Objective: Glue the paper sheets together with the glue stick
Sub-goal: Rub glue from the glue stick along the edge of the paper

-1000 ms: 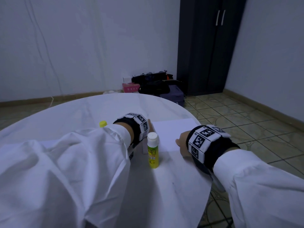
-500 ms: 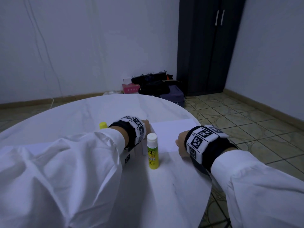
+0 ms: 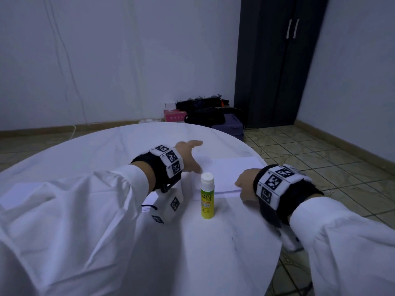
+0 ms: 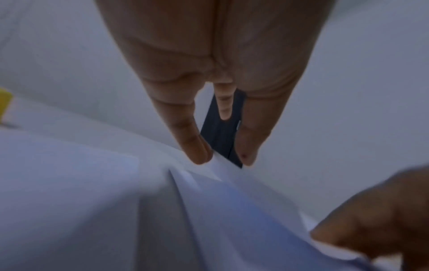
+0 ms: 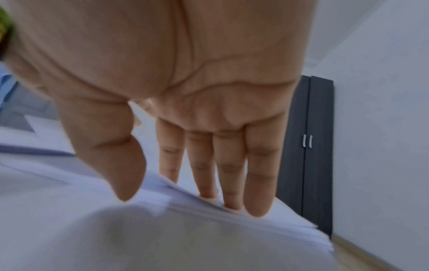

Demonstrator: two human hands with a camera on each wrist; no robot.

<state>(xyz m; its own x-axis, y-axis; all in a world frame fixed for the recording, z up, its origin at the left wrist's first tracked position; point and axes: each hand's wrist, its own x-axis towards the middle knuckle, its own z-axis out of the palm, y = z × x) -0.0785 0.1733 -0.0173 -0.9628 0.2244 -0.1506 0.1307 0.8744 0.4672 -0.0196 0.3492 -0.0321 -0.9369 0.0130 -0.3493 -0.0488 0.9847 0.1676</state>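
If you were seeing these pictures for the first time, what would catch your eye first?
The yellow-green glue stick with its white cap stands upright near the front of the round white table, between the two wrists. Behind it lie the white paper sheets: the left hand reaches over their left end, and the right hand touches their near right edge with straight fingers.

The round worktop [image 3: 192, 242] looks smooth, white and faintly veined like marble. The paper sheets [image 3: 230, 174] are thin and matt. The glue stick [image 3: 207, 201] is glossy plastic. Sleeves [image 3: 70, 221] are soft white cloth; the floor [image 3: 299, 150] is glazed tile.
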